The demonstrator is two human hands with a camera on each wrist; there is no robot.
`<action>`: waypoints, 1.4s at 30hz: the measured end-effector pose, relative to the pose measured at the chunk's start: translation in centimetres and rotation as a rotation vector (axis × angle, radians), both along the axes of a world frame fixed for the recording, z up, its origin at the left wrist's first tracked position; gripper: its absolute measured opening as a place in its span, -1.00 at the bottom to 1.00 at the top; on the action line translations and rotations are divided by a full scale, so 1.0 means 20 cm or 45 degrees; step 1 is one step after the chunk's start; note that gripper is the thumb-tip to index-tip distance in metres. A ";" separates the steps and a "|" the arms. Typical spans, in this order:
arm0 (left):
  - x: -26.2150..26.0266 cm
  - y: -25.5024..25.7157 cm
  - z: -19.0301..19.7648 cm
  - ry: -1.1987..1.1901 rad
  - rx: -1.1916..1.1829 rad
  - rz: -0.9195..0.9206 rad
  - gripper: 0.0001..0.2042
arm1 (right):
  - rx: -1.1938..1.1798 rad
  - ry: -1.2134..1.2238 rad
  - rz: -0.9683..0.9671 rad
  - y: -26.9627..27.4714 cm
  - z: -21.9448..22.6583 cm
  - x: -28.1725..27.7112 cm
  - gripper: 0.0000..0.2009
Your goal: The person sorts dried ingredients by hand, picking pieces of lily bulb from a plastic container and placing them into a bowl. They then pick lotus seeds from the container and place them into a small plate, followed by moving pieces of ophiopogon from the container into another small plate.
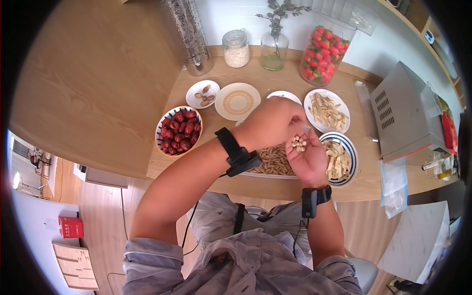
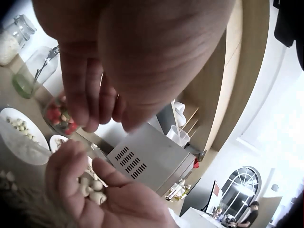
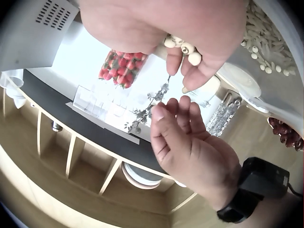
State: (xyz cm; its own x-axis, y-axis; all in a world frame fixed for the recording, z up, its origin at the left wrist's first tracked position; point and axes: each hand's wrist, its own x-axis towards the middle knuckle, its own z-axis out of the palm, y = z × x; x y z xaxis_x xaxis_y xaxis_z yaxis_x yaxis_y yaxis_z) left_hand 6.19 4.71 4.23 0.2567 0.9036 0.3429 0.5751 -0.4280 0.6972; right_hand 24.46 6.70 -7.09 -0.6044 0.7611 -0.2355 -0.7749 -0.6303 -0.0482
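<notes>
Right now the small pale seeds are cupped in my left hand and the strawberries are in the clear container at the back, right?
The hand is wrong: the head view shows the small pale seeds cupped in your right hand. The strawberries are indeed in the clear container at the back.

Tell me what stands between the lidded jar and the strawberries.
A glass vase with a leafy stem stands between jar and strawberries, in the head view.

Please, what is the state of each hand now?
Left hand: open, fingers loosely bent, nothing seen in it.
Right hand: cupped, palm up, holding small pale seeds.
</notes>
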 end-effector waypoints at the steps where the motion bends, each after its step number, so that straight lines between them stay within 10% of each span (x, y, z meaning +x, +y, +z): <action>1: -0.01 0.01 -0.02 0.126 0.026 0.030 -0.88 | -0.021 -0.008 0.000 0.00 0.00 0.01 -0.61; 9: -0.11 0.04 -0.42 1.061 0.100 -0.150 -0.85 | 0.027 0.158 0.016 -0.01 -0.01 0.02 -0.58; 17: 0.00 0.09 -0.50 0.737 -0.317 0.010 -0.75 | 0.047 0.188 0.016 -0.02 0.01 0.02 -0.59; 42: -0.14 0.10 -0.58 0.721 -0.341 -0.198 -0.87 | 0.093 0.154 0.017 -0.04 0.04 0.01 -0.66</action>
State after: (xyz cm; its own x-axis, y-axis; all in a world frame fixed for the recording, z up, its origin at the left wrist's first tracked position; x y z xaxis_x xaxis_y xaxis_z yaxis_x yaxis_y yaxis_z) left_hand 3.44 6.76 -7.44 0.4670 0.8766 -0.1162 0.8304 -0.3896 0.3983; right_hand 24.76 5.93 -6.36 -0.6349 0.7655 -0.1045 -0.7696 -0.6385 -0.0014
